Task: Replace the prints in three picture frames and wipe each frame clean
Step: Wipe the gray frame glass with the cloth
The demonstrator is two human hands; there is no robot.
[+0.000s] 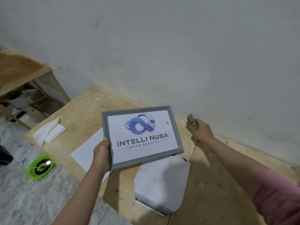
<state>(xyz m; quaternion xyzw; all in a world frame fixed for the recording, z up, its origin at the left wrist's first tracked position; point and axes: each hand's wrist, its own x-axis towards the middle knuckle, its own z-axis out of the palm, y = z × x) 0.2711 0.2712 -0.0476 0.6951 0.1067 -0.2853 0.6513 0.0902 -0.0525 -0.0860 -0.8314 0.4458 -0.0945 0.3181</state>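
My left hand (101, 153) grips the lower left corner of a grey picture frame (177, 130), holding it up above the wooden tabletop (211, 192). The frame shows a white print (142, 135) with a blue logo and the words "INTELLI NUSA DATA SERVICE". A small brown speck sits near the print's upper right. To the right of the frame, my right hand (202, 131) clutches a bunched olive-brown cloth (191, 121), apart from the frame. Loose white sheets (84, 151) lie on the table under the frame.
A printed paper (162, 184) lies on the table below the frame. A folded white tissue (48, 131) sits at the table's left edge. On the marbled floor is a green round object (40, 166). A wooden shelf unit (24, 78) stands at left against the wall.
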